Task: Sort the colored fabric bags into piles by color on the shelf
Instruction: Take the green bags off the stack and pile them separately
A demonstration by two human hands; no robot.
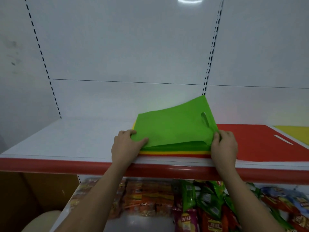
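Note:
A green fabric bag point(173, 124) with a cut-out handle is lifted at its far edge above a mixed stack point(175, 150) showing green, yellow and red layers near the shelf's front edge. My left hand point(127, 145) pinches the green bag's near left corner, thumb on top. My right hand point(224, 146) pinches its near right corner. A red bag point(255, 143) lies flat to the right of the stack. Past it, at the frame's right edge, lies a yellow bag point(296, 133).
The white shelf point(70, 138) has a red front lip point(50, 166) and a white back panel with slotted uprights. Bare shelf surface stretches left of the stack. Below, a lower shelf holds several snack packets point(192, 201). A brown cardboard box point(38, 191) stands lower left.

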